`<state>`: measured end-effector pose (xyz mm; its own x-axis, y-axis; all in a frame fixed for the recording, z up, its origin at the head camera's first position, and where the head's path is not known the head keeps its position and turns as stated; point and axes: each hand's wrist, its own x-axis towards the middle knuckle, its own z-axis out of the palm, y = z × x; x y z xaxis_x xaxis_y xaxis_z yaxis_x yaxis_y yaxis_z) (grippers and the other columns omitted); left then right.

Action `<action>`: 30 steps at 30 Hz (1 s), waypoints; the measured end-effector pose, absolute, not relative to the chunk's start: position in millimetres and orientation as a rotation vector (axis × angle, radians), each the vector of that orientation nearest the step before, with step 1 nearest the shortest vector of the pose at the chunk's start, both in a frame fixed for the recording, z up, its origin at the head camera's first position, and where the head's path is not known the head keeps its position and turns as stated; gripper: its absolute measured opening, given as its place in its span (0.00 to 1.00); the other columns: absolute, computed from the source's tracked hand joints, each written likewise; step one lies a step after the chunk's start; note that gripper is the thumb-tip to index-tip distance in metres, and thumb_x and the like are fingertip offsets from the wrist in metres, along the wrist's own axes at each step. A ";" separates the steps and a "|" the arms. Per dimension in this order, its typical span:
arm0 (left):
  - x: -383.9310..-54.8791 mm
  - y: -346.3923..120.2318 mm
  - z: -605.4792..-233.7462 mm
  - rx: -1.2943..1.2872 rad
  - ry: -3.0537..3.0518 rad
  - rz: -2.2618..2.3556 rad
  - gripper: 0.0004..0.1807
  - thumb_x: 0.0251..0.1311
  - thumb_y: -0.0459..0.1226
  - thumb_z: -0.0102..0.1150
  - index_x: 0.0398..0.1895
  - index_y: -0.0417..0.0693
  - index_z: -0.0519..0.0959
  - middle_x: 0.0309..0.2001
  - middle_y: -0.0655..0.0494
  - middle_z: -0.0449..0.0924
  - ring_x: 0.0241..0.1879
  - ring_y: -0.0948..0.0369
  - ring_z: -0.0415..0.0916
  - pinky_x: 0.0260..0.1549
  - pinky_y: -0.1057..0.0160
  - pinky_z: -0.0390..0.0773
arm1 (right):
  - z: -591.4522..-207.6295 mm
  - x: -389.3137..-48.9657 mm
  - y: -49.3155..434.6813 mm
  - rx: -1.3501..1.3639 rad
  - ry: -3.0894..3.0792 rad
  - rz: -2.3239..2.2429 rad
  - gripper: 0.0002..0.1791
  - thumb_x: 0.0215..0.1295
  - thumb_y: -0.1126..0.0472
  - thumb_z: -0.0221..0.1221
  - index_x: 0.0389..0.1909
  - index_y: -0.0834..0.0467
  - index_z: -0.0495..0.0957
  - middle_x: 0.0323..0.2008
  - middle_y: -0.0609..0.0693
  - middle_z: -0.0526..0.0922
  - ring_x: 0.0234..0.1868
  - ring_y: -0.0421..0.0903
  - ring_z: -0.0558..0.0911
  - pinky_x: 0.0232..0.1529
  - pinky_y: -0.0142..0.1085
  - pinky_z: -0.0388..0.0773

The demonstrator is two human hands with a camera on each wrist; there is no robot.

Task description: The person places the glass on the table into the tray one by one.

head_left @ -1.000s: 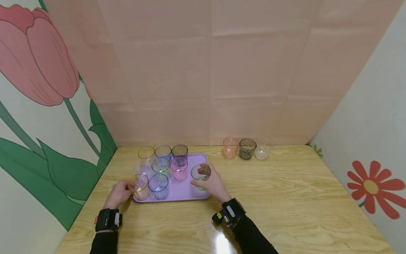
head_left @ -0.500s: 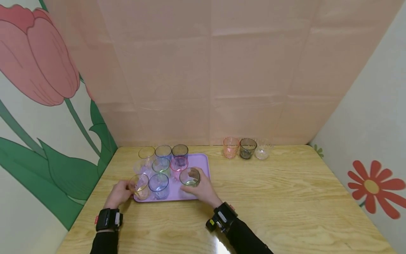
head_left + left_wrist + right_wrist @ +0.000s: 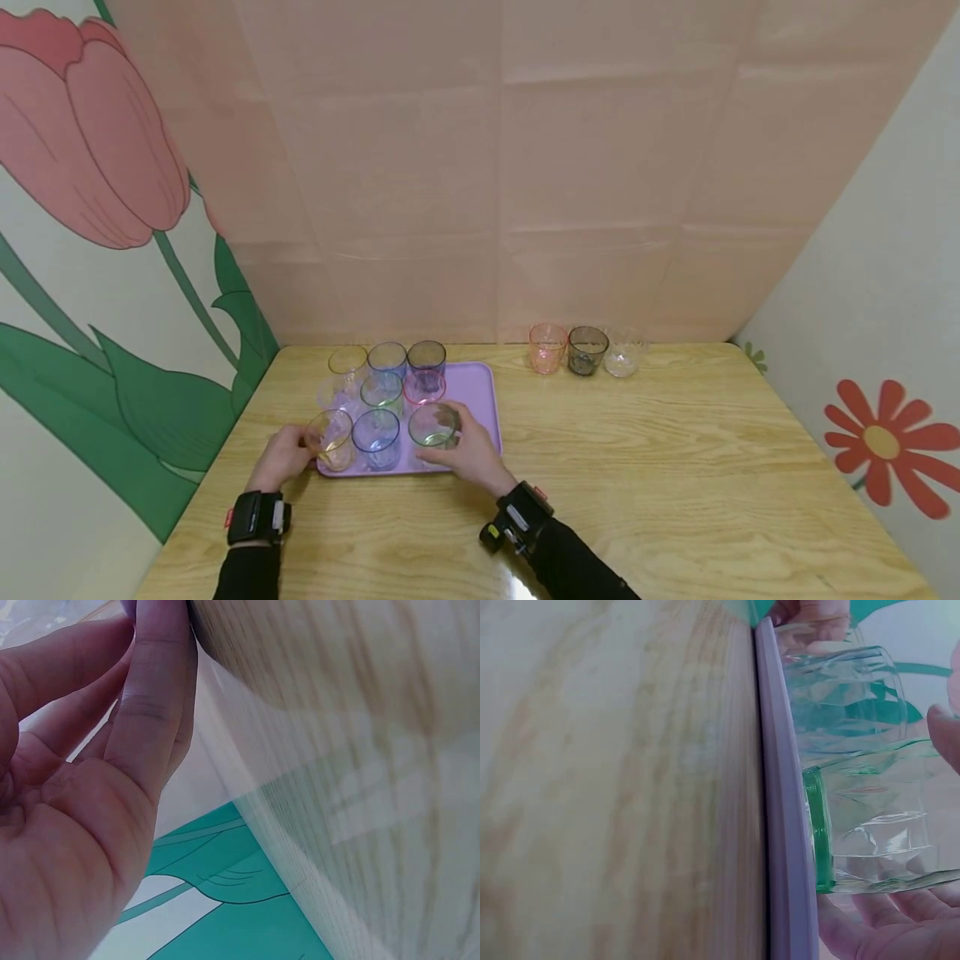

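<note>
My right hand (image 3: 472, 450) grips a clear green-tinted glass (image 3: 432, 429) at the front right of the lilac tray (image 3: 480, 408). In the right wrist view its thick green base (image 3: 821, 829) is right by the tray's rim, thumb on one side and fingers on the other. Beside it stands a blue glass (image 3: 377, 442). At the tray's front left corner my left hand (image 3: 281, 454) pinches the tray's edge, close against an amber-rimmed glass (image 3: 333, 442). A bit of lilac shows between its fingertips (image 3: 154, 622) in the left wrist view.
Behind stand several more glasses on the tray, among them a pink one (image 3: 424, 390), a green one (image 3: 381, 392) and a dark one (image 3: 425, 357). Farther right, by the back wall, are an orange-pink glass (image 3: 547, 350), a smoky glass (image 3: 587, 352) and a clear glass (image 3: 622, 354).
My right hand has moved left and toward me with the green-tinted glass, from the tray's right side to beside the blue glass. The left hand has stayed at the tray's corner.
</note>
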<state>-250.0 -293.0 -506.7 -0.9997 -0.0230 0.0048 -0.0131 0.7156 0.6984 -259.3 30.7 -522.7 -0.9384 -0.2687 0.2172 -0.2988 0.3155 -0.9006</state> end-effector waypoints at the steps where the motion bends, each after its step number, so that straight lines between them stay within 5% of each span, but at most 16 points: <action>1: -250.1 -293.1 -506.6 0.031 -2.899 -1.175 0.05 0.57 0.24 0.56 0.26 0.39 0.78 0.28 0.50 0.78 0.28 0.58 0.72 0.29 0.62 0.74 | -522.7 -259.1 29.8 0.541 -2.534 1.735 0.47 0.47 0.52 0.79 0.67 0.60 0.67 0.59 0.59 0.78 0.59 0.56 0.78 0.59 0.53 0.75; 11: -248.4 -292.5 -505.6 0.033 -2.902 -1.193 0.05 0.55 0.24 0.55 0.26 0.39 0.78 0.27 0.51 0.77 0.27 0.57 0.71 0.28 0.62 0.72 | -521.9 -258.0 24.6 0.598 -2.558 1.711 0.47 0.48 0.55 0.79 0.69 0.62 0.69 0.63 0.61 0.76 0.64 0.59 0.75 0.61 0.53 0.75; 30: -249.4 -291.9 -503.7 0.046 -2.907 -1.178 0.05 0.52 0.23 0.54 0.28 0.38 0.78 0.28 0.51 0.77 0.27 0.58 0.70 0.27 0.62 0.72 | -517.7 -257.0 19.8 0.550 -2.553 1.706 0.47 0.46 0.57 0.80 0.65 0.65 0.65 0.58 0.62 0.77 0.58 0.58 0.78 0.54 0.48 0.80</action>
